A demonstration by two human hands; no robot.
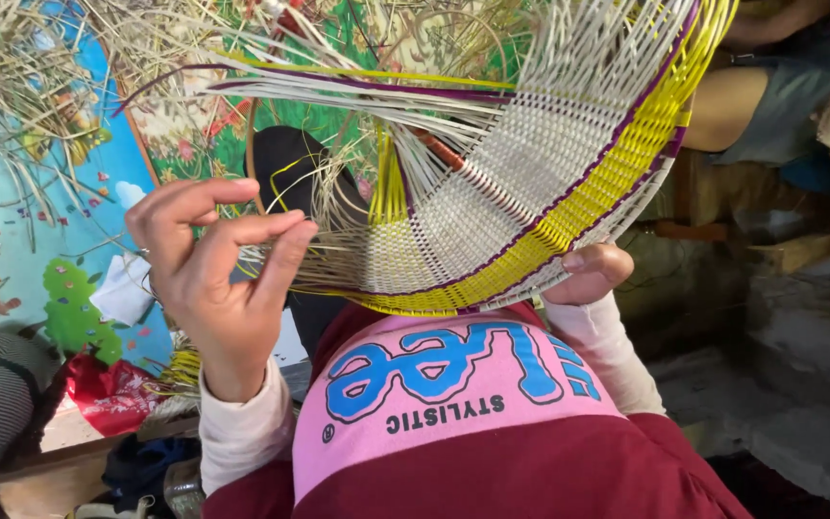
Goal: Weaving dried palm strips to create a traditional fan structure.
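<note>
In the head view, a round, flat woven disc of pale cane with a yellow band and thin purple lines near its rim (549, 183) is held up close over the person's lap, filling the middle and upper right of the picture. Its finished rim curves from the top right down to the chest; on its left side the weave ends and loose pale strands (338, 240) fan out unwoven, some yellow and purple ones running leftward across the top.

There is little open room: the disc sits close over the pink and maroon shirt (453, 404), and dry straw litter (21, 77) crowds the coloured picture mat (79, 221) on the left.

The left hand (218, 269) is raised at the frayed side, thumb and fingers curled towards each other and pinching fine loose strands at their tips. The right hand (593, 271) is mostly hidden behind the disc's lower rim; its thumb presses on the edge, gripping the disc
</note>
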